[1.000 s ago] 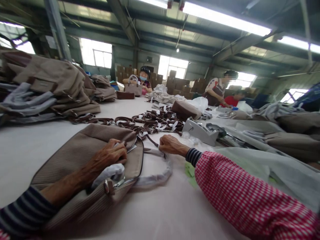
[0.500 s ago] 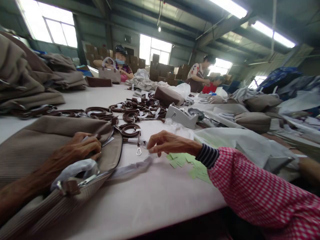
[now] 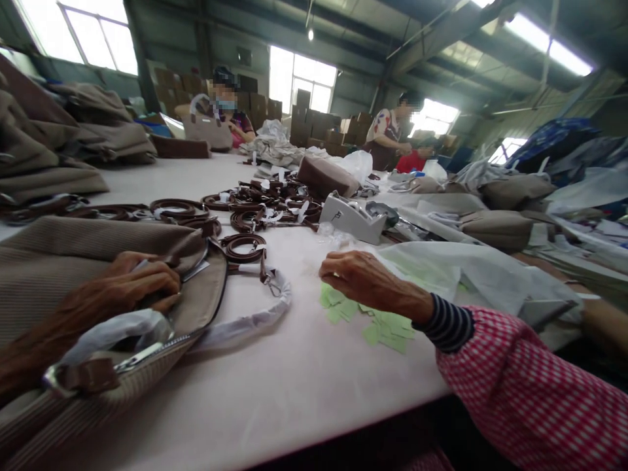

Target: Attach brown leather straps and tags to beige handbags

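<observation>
A tan ribbed handbag [image 3: 59, 255] lies on the white table [image 3: 294, 379] at the left. My left hand [image 3: 132, 284] rests inside its open zip mouth, fingers curled over a white card or tag at the rim. A plastic-wrapped handle [image 3: 245, 320] trails from the bag onto the table. My right hand [image 3: 363, 278] hovers, fingers bent down, over a scatter of small green paper slips [image 3: 377, 324]. Whether it pinches a slip I cannot tell.
Several coiled brown straps [image 3: 245, 245] lie beyond the bag, next to a grey tape dispenser [image 3: 350, 222]. Stacked tan bags [image 3: 63, 150] fill the far left; bags and plastic sheets [image 3: 471, 268] crowd the right. Two people work at the table's far end.
My right hand left the wrapped handle and moved right to the green slips. The view swung right. My left hand stayed in the bag's opening.
</observation>
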`<state>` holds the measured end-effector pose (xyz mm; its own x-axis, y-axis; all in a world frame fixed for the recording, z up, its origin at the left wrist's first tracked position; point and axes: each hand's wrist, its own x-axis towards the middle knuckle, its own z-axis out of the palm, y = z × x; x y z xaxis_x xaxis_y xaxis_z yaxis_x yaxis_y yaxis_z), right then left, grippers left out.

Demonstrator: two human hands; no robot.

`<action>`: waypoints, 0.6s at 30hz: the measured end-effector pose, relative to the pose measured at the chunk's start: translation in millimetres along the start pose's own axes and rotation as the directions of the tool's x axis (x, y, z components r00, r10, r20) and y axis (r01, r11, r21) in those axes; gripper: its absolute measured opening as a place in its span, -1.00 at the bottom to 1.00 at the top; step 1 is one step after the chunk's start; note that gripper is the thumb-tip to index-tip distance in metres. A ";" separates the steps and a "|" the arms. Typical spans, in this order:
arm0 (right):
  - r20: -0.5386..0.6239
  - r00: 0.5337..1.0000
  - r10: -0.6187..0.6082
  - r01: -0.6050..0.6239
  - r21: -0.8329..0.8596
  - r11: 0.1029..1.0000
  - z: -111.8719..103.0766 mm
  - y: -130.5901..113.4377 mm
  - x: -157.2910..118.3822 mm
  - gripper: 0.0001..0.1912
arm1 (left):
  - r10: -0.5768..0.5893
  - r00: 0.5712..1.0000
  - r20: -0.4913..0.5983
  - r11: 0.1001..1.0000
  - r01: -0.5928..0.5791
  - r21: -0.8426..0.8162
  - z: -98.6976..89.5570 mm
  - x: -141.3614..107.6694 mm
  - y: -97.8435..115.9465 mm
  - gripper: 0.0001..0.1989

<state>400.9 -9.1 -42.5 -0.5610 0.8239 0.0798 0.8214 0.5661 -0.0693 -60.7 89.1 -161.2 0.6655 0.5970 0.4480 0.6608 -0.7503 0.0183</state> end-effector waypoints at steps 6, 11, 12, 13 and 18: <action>0.178 0.983 0.052 -0.044 -0.051 0.998 6.7 10.2 -26.5 -0.90 | 0.119 0.983 -0.136 0.993 -0.117 0.021 4.0 5.7 -6.6 -0.57; 0.174 0.984 0.040 0.010 -0.274 0.962 31.8 1.0 -29.5 -0.82 | 0.164 0.973 -0.165 0.985 -0.170 -0.025 -14.6 17.6 11.9 -0.74; 0.160 0.987 0.021 0.025 -0.285 0.958 34.9 1.9 -29.0 -0.82 | 0.187 0.965 -0.183 0.980 -0.196 -0.032 -18.0 18.9 13.6 -0.79; 0.142 0.990 0.006 0.036 -0.291 0.956 37.5 3.7 -28.6 -0.84 | 0.189 0.962 -0.198 0.979 -0.201 -0.040 -20.8 19.7 14.6 -0.83; -0.009 1.000 -0.013 0.010 -0.260 0.965 51.5 14.2 -29.1 -0.85 | 0.053 0.963 -0.263 0.988 -0.089 -0.125 -29.0 15.9 21.8 -0.91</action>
<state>423.6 -23.7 -97.0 -0.5710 0.8161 0.0894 0.8138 0.5482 0.1929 -45.8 74.0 -127.8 0.5851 0.4606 0.6674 0.5507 -0.8299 0.0899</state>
